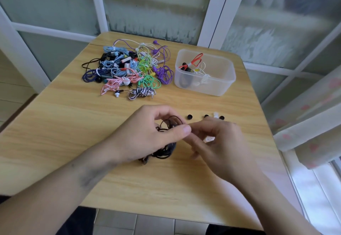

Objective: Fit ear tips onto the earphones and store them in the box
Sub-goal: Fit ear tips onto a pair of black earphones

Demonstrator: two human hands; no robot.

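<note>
Hands [147,133] [219,142] meet above table, left fingers gripping black earphones [166,149].

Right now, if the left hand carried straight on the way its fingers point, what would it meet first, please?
Probably the right hand: the left hand, gripping the black earphone cable, points rightward at it, fingertips nearly touching. Depth between them is unclear.

One wide-angle head view looks forward and steeply down from above the person's own arms. The two hands, left hand [147,135] and right hand [219,142], meet low in the centre, close to the lens; beyond that grip the wooden table [73,124] runs toward windows.
</note>
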